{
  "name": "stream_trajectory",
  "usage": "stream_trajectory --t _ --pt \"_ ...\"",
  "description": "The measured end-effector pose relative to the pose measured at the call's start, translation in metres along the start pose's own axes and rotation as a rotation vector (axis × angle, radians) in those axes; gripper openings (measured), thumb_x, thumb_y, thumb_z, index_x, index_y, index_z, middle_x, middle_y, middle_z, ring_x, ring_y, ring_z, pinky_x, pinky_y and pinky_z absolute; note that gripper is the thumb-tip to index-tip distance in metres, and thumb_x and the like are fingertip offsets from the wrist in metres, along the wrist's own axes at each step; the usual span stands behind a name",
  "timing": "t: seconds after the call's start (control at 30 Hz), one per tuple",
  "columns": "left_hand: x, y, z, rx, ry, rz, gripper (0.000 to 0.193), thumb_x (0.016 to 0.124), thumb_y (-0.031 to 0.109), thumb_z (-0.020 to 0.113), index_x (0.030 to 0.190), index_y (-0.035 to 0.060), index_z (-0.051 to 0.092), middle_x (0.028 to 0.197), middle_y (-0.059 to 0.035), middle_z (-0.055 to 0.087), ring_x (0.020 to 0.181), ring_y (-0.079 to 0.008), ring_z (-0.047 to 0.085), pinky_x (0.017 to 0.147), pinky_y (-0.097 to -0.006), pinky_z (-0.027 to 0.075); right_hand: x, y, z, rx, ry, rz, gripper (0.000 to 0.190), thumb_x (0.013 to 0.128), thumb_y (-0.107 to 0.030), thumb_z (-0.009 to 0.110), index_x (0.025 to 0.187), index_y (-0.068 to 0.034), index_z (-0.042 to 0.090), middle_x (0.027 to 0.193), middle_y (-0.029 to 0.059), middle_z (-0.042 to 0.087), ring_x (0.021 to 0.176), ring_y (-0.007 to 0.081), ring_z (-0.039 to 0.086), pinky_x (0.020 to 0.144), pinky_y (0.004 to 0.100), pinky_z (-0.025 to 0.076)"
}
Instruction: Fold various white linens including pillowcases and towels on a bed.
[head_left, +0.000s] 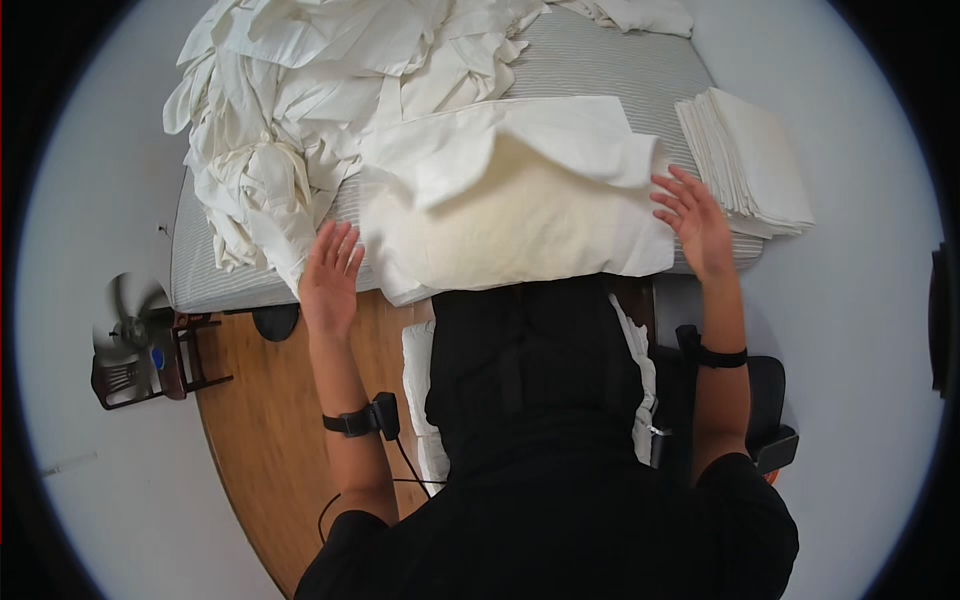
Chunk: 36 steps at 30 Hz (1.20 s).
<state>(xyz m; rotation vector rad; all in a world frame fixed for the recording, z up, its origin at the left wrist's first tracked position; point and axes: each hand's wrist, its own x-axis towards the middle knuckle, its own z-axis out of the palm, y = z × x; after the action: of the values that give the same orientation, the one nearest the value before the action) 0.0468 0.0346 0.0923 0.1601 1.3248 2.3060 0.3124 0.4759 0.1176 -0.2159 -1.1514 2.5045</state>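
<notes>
A white cloth (525, 217) lies over the front edge of the bed before me, its upper layer raised in a curved fold above a cream-toned layer. To its left is my left hand (332, 281), palm up with fingers apart, holding nothing. My right hand (694, 221) is at the cloth's right edge, fingers spread and not closed on anything; whether the fingertips touch the cloth I cannot tell. Just beyond that hand stands a stack of folded white cloths (765, 161).
Crumpled white cloths (300, 97) are heaped on the striped mattress (592, 64) at the left and back. A spinning fan (133, 330) and a wooden chair (120, 382) stand at the far left. A black chair (766, 397) is at my right, beside the wall.
</notes>
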Motion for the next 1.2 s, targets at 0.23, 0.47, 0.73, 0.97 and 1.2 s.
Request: stream_trajectory --t 0.23,0.47,0.73,0.97,1.2 --pt "-0.028 -0.078 -0.045 0.577 0.278 -0.026 0.035 0.096 0.023 0.062 0.125 0.0037 0.053 0.117 -0.0056 0.059 0.106 -0.0147 0.056 0.086 -0.0297 0.046 -0.048 0.052 -0.065 -1.380 0.524 0.182 0.038 0.086 -0.022 0.070 0.113 0.001 0.058 0.095 0.0088 0.064 0.077 0.0146 0.059 0.071 0.0284 0.049" --pt "-0.029 -0.099 -0.059 0.617 -0.045 -0.210 0.038 0.089 0.013 0.070 0.123 0.0088 0.055 0.105 0.0022 0.063 0.089 -0.0069 0.056 0.068 -0.0207 0.039 -0.065 0.065 -0.084 -0.860 0.523 0.218 0.037 0.082 -0.019 0.078 0.107 0.001 0.059 0.085 0.0033 0.063 0.072 0.0075 0.056 0.066 0.0219 0.045" --pt "-0.041 -0.101 -0.045 0.433 0.192 -0.123 0.031 0.089 0.009 0.069 0.117 0.0082 0.055 0.095 0.0029 0.060 0.078 -0.0066 0.052 0.064 -0.0226 0.039 -0.072 0.068 -0.068 -0.884 0.608 0.259 0.025 0.083 -0.014 0.076 0.099 -0.001 0.062 0.081 0.0002 0.062 0.068 0.0057 0.053 0.060 0.0212 0.042" --pt "-0.037 -0.105 -0.053 0.290 0.058 -0.217 0.022 0.091 0.009 0.066 0.112 0.0045 0.059 0.088 -0.0005 0.063 0.071 -0.0082 0.054 0.060 -0.0241 0.040 -0.071 0.076 -0.055 -0.474 0.623 0.105 0.025 0.088 -0.010 0.071 0.108 -0.003 0.057 0.082 -0.0003 0.062 0.062 0.0041 0.050 0.051 0.0183 0.036" --pt "-0.039 -0.098 -0.061 0.365 -0.030 -0.329 0.021 0.095 0.012 0.061 0.113 0.0007 0.062 0.095 -0.0056 0.067 0.084 -0.0147 0.064 0.072 -0.0288 0.051 -0.072 0.064 -0.057 -0.643 0.568 0.118 0.036 0.092 -0.009 0.065 0.125 -0.001 0.052 0.087 0.0011 0.062 0.061 0.0038 0.049 0.049 0.0180 0.035"
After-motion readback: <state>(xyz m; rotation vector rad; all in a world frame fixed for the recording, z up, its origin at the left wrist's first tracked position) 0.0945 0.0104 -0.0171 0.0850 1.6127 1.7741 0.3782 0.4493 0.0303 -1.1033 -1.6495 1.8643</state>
